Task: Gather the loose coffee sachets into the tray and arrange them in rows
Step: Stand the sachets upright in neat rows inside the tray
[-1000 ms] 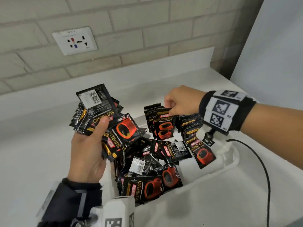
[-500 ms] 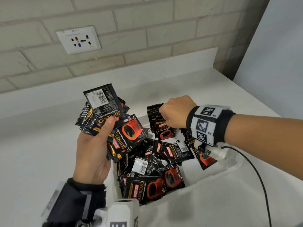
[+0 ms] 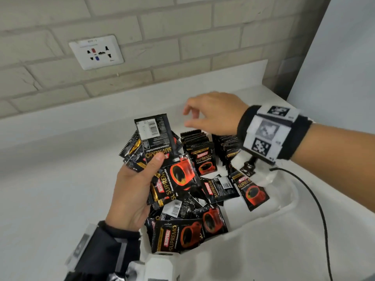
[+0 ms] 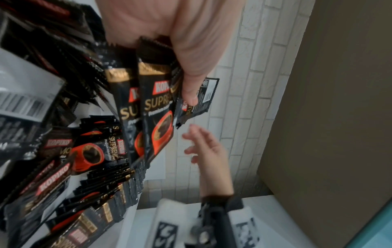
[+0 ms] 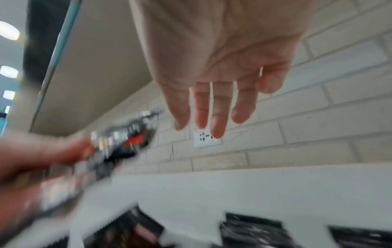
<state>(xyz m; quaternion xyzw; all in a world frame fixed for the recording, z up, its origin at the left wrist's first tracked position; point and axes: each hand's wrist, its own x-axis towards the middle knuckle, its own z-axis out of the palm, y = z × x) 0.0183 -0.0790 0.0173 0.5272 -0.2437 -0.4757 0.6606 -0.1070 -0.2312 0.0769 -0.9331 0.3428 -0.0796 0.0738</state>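
Near the centre of the head view, the left hand [image 3: 132,191] gripped a fanned bundle of glossy black foil coffee sachets printed with red cups [image 3: 160,159], its thumb pressed across the topmost one, which stood barcode side up. The left wrist view showed the same bundle [image 4: 148,104] pinched under the thumb, several packs splayed below it.

The right hand [image 3: 213,112] hung in the upper middle of the frame above the far end of the tray, fingers spread and only loosely bent, holding nothing; the right wrist view confirmed an empty palm [image 5: 216,67] with straight fingers.

The white plastic tray [image 3: 284,207] sat on the white counter [image 3: 50,199] in the lower centre and right of the frame. Along its far side, two short rows of sachets stood on edge [image 3: 197,142], packed face to face, with a further upright row partly hidden behind the right wrist. In front of them, toward the lower centre, a jumbled heap of sachets [image 3: 188,230] lay flat and overlapping at all angles.

By my judgement the gathering was mostly done, since no stray sachets showed on the visible counter, but the arranging was in an early stage: the heap and the bundle in the left hand both awaited sorting into rows.
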